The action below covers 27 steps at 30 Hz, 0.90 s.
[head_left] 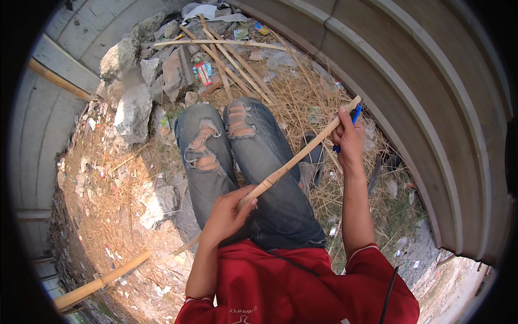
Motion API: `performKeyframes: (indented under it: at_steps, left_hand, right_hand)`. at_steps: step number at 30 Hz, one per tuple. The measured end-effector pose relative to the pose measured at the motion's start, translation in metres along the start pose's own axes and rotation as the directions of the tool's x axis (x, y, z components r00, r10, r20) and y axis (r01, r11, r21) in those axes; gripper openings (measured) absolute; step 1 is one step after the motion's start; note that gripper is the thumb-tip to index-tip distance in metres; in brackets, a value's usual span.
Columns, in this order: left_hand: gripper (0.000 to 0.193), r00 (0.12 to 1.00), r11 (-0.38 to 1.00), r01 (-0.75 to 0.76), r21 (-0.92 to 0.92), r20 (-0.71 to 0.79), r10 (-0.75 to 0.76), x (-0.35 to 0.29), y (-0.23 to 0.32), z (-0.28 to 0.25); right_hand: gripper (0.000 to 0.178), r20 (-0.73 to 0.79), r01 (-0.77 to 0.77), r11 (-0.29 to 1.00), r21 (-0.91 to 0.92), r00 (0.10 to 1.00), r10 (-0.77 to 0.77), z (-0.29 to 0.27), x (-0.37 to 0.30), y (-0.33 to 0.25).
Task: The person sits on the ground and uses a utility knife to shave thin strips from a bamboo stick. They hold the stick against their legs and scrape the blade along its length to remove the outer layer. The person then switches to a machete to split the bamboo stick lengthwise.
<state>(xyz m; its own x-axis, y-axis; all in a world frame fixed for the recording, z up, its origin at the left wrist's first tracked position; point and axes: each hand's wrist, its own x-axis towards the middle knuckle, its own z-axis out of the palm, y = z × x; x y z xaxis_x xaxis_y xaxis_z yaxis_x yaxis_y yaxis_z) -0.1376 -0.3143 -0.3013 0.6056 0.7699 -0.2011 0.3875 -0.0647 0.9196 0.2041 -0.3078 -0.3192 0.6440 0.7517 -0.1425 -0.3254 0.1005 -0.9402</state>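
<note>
Bamboo strip (pixel 291 163) held slantwise above the jeans-clad thighs (pixel 264 146), its lower part gripped in the left hand (pixel 226 215), its upper end pinched in the right hand (pixel 350 135), by which a blue-handled tool (pixel 356 112) is also held. Beyond the knees, bamboo sticks (pixel 216 41) are crossed over dry straw (pixel 318 102); rubble (pixel 132 110) is heaped to their left, ribbed sheeting (pixel 421 108) set along the right.

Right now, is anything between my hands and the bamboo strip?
Nothing visible blocks your left hand, which grips the bamboo strip directly. Your right hand is at the strip's upper end with a blue tool; whether that tool sits between them, I can't tell.
</note>
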Motion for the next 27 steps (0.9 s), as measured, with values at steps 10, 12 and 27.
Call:
performKeyframes:
  at_steps: [10, 12, 27]
  left_hand:
    - [0.022, 0.956, 0.796, -0.005, 0.605, -0.230, 0.181, -0.013, 0.009, 0.002]
    - [0.022, 0.949, 0.789, -0.015, 0.614, -0.241, 0.205, -0.012, 0.005, 0.004]
    - [0.019, 0.943, 0.813, 0.000, 0.583, -0.270, 0.194, -0.007, 0.010, 0.009]
  right_hand:
    - [0.037, 0.151, -0.037, 0.839, -0.544, 0.978, 0.141, -0.032, -0.056, 0.036]
    - [0.038, 0.270, 0.151, 0.758, -0.635, 0.962, 0.035, -0.030, -0.065, 0.044]
    - [0.050, 0.109, 0.123, 0.558, -0.820, 0.992, -0.059, -0.027, -0.024, 0.042]
